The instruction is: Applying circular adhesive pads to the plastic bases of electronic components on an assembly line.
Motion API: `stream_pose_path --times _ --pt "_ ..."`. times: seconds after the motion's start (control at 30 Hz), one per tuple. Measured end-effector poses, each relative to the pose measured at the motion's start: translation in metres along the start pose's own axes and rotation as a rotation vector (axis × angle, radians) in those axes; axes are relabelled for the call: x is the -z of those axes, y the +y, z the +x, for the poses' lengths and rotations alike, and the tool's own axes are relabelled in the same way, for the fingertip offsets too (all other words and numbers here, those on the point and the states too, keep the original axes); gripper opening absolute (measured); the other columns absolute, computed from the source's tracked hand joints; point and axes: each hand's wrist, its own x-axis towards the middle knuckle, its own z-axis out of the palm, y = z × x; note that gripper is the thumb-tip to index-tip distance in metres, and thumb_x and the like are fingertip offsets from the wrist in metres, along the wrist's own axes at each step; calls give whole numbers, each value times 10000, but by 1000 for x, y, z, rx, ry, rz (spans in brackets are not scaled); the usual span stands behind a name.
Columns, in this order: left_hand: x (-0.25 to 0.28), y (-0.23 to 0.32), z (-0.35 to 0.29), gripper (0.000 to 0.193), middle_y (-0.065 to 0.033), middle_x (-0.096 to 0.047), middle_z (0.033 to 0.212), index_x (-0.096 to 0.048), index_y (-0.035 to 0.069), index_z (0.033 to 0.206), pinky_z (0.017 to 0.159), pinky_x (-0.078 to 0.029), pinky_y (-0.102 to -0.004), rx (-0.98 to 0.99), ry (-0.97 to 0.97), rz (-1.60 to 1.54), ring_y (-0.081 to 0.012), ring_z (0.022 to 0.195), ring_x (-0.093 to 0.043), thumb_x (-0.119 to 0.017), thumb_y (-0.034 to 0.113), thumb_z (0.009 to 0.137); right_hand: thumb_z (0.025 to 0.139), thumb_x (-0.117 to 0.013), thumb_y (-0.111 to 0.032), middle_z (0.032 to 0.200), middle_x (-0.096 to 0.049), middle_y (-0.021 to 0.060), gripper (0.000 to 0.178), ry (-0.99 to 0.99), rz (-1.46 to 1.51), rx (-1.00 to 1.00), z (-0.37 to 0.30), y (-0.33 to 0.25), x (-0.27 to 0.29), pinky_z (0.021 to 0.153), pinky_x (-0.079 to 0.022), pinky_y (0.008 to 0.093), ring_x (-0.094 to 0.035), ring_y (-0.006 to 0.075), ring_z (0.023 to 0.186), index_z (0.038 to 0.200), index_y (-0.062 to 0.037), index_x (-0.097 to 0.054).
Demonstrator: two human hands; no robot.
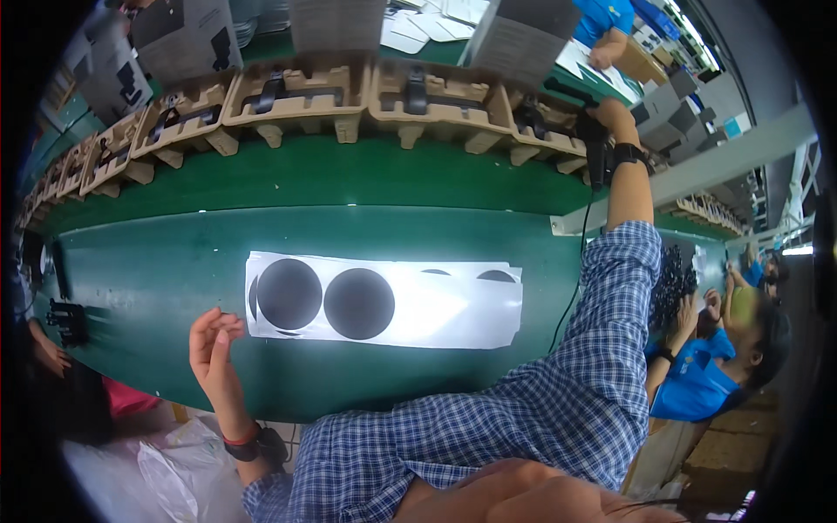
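Note:
On the green table lies a long white glossy sheet [453,309] bearing two large dark discs [290,295]. Thin dark slivers show along its left and upper edges. Just off the sheet's left end, my left hand [214,349] hovers with half-curled fingers, the thumb a little apart and nothing visible in the grasp. My right arm stretches far to the upper right. There my right hand [613,120] is closed around a black corded handheld device [595,144], whose exact kind I cannot make out. Its cable [568,309] hangs down across the table.
Brown moulded trays [296,109] holding black parts line a raised ledge behind the sheet. Grey cartons [340,26] stand beyond them. A white metal post [697,170] slants beside my right arm. Co-workers in blue shirts [697,383] sit at right and far side. Black parts [68,321] lie left.

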Motion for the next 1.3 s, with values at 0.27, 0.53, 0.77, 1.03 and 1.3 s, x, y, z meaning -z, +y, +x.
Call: stream_pose_path --times 0.27,0.53,0.77,1.03,1.3 --pt "34 18 9 262 -109 -592 964 -510 -22 1122 785 -451 -290 -49 36 25 -168 877 -567 -482 40 868 810 -588 -414 1217 -495 245 617 -214 -77 8 -15 -2 -39 894 -434 426 -482 361 1134 1219 23 -434" --pt "33 -22 27 295 -141 -520 1164 -497 -16 1153 813 -444 -303 -67 102 47 -210 1028 -530 -459 64 871 813 -526 -291 1019 -612 213 334 12 -84 -54 -32 -70 -39 782 -487 428 -585 384 952 994 -31 -630" --pt "33 -58 20 245 -105 -599 1016 -514 -19 1107 801 -453 -273 39 35 79 -166 920 -581 -495 19 866 837 -377 -249 1172 -538 221 382 -7 -26 -79 -75 -98 -91 902 -417 469 -511 383 1091 1092 -31 -559" --pt "58 -90 57 796 -164 -362 1364 -422 20 1274 1062 -249 -418 -354 -698 959 -317 1302 -286 -734 387 640 813 -610 -204 890 -622 97 185 -151 930 719 -235 -333 -28 709 -464 275 -593 186 814 900 -44 -638" --pt "14 -184 84 936 -197 -309 1389 -355 -27 1300 1060 -249 -418 -479 -745 1002 -344 1293 -284 -709 503 615 744 -647 -436 877 -534 87 373 -336 693 1168 -294 -413 -122 746 -404 360 -480 281 874 798 -69 -611"
